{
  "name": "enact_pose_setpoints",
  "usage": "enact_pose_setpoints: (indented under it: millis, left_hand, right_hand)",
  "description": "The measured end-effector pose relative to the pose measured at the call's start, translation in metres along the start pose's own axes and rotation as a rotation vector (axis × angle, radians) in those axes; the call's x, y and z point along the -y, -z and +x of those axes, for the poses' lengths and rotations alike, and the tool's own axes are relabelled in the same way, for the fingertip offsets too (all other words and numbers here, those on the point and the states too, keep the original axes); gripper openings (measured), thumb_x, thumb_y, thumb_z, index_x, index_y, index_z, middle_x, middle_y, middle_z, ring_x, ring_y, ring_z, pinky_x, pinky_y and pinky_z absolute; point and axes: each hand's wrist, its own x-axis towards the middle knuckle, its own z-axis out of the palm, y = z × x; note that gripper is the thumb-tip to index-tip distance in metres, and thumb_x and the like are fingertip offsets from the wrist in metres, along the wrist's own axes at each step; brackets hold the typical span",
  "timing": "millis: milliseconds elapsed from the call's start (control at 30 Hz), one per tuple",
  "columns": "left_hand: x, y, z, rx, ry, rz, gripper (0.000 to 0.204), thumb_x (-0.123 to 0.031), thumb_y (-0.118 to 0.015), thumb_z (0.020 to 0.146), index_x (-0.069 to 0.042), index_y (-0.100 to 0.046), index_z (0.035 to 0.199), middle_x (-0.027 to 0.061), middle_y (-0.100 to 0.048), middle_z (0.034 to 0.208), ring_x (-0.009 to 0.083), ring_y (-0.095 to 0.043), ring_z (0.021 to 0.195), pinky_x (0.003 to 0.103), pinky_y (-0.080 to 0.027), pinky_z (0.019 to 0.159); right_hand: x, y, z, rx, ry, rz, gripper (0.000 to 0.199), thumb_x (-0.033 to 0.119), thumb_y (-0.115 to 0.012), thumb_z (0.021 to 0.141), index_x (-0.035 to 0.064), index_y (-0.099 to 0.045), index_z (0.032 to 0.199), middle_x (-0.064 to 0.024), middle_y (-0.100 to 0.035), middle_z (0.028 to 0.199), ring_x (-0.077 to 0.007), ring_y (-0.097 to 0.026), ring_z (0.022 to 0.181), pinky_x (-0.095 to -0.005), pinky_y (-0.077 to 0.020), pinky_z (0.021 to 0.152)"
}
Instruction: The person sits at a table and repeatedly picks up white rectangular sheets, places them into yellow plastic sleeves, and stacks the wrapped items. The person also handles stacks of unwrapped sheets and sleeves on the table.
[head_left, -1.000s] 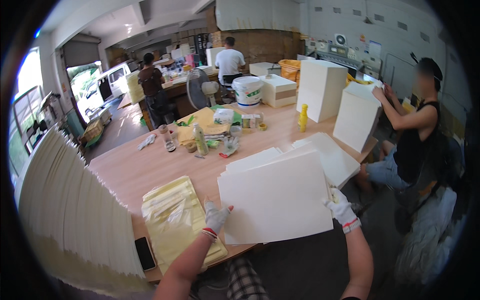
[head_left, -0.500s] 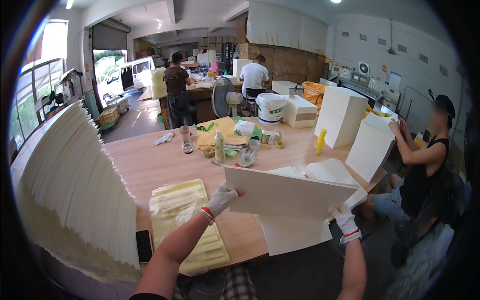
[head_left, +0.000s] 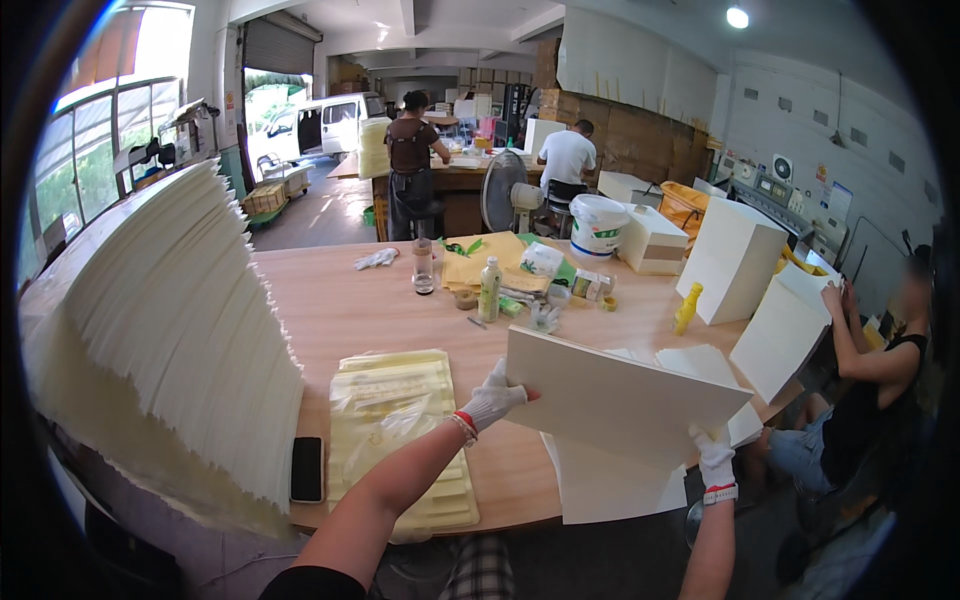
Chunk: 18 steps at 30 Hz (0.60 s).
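Observation:
Between my hands, tilted above the table's front edge, is a large white rectangular board (head_left: 620, 385). My left hand (head_left: 496, 396), in a white glove that leaves a fingertip bare, is closed on its left end. At the lower right corner my gloved right hand (head_left: 713, 452) grips the board; some of its fingers are hidden behind it. Under the board lies a white sheet (head_left: 610, 490) that reaches over the table edge. More white sheets (head_left: 690, 362) are piled just beyond. Left of these, a pale yellow stack under clear plastic (head_left: 390, 430) lies on the table.
A tall stack of cream sheets (head_left: 170, 350) rises at left, beside a black phone (head_left: 307, 470). Farther back stand a bottle (head_left: 489, 290), a glass jar (head_left: 423, 268), a yellow bottle (head_left: 688, 308) and a white bucket (head_left: 598, 228). A co-worker (head_left: 880, 380) sits at right handling a white box (head_left: 780, 335).
The view has turned a little to the left, so the whole scene sits farther right. Both hands still hold the board, which is slightly more tilted.

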Motion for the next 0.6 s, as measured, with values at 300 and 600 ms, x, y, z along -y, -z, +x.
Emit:
enact_pose_setpoints:
  millis: [300,600]
  left_hand:
    - [-0.025,-0.006,-0.006,-0.011,0.121,0.217,0.045,-0.013,-0.067,0.073,-0.009,-0.053,0.116,0.0051,-0.063,0.095,0.0138,-0.058,0.092,0.027,-0.046,0.080]
    - [-0.047,0.036,-0.044,0.131,-0.015,-0.208,0.063,-0.034,-0.072,0.073,-0.005,-0.048,0.124,0.0077,-0.059,0.107,0.0152,-0.055,0.102,0.029,-0.043,0.089]
  right_hand:
    - [-0.006,0.016,-0.002,-0.082,0.012,0.005,0.032,0.014,-0.068,0.078,0.0007,-0.056,0.105,-0.0037,-0.062,0.093,-0.0138,-0.057,0.085,-0.0284,-0.0460,0.077]
    - [0.055,-0.024,-0.039,-0.191,0.073,0.395,0.034,0.005,-0.061,0.083,0.0036,-0.050,0.115,-0.0032,-0.059,0.097,-0.0116,-0.057,0.084,-0.0275,-0.0488,0.078]
